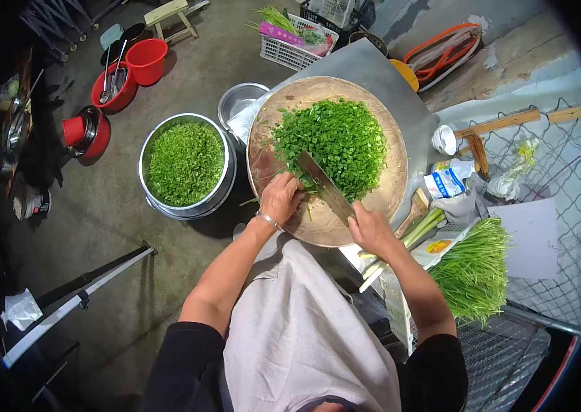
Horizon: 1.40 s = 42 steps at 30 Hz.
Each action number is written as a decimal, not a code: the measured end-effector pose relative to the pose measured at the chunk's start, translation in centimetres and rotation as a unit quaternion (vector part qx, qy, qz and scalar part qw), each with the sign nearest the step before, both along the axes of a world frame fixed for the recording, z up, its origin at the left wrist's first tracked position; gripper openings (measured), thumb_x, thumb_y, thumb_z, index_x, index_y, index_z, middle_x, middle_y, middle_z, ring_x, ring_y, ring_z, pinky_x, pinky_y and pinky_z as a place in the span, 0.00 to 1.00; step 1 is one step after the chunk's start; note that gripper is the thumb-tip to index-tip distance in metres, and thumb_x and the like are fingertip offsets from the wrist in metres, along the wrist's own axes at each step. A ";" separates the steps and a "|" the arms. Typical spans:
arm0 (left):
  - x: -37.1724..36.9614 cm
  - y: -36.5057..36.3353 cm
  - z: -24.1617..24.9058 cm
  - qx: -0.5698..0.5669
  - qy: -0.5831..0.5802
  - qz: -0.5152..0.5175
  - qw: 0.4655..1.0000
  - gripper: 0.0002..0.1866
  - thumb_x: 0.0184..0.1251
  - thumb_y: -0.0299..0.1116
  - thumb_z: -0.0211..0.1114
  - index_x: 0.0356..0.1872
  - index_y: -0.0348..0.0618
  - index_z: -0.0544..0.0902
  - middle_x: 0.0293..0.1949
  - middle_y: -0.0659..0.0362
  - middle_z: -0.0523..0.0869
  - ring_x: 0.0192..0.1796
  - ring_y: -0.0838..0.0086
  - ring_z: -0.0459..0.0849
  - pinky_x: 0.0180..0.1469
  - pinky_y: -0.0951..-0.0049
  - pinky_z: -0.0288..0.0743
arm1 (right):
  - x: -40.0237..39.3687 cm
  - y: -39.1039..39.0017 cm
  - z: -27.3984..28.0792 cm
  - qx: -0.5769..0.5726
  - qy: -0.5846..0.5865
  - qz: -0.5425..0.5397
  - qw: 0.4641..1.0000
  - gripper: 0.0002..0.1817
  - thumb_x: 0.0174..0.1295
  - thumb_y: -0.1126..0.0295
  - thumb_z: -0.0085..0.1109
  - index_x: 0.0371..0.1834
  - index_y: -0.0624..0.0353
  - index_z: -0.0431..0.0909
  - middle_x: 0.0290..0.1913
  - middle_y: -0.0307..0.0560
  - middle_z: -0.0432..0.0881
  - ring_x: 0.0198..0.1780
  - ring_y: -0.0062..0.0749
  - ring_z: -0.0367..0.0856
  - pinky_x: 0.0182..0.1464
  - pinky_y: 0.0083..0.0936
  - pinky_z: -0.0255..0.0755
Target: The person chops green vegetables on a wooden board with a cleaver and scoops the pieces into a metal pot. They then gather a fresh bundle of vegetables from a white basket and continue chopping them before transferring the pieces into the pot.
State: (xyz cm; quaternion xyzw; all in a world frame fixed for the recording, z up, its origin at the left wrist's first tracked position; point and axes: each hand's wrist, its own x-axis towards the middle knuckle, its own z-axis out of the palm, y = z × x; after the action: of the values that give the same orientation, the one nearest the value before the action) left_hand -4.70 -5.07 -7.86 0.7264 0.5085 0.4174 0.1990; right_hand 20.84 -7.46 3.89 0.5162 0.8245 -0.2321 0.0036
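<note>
My right hand (369,228) is wrapped around the handle of a kitchen knife (329,189), its broad blade slanting up and left across the board. My left hand (281,197), with a bracelet at the wrist, is closed on a small bunch of green stalks (309,185) beside the blade; a few loose ends stick out near the fingers. Both hands are over a round wooden chopping board (332,235). Beyond the knife lies a large heap of chopped greens (338,141). The stalks under my left fingers are mostly hidden.
Left of the board stands a metal pot (145,172) full of chopped greens, near a metal bowl (239,99). Long green stalks (472,271) fill a crate at right, beside thick pale stalks (411,240). Red basins (146,62) and a white basket (283,53) stand farther off.
</note>
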 end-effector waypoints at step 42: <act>-2.8 -2.2 -0.1 0.010 0.053 0.052 0.997 0.09 0.52 0.31 0.77 0.35 0.46 0.87 0.37 0.59 0.83 0.42 0.61 0.82 0.47 0.59 0.75 | -2.3 -1.2 -1.4 -0.037 0.007 -0.041 0.998 0.13 0.71 0.67 0.52 0.51 0.62 0.65 0.26 0.68 0.82 0.33 0.71 0.83 0.38 0.63 0.74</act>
State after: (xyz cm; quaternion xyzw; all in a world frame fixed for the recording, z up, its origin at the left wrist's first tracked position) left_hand -7.45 -7.24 -8.00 0.7220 0.5514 0.3931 0.1422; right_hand 18.56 -8.69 2.53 0.5474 0.7935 -0.2658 0.0072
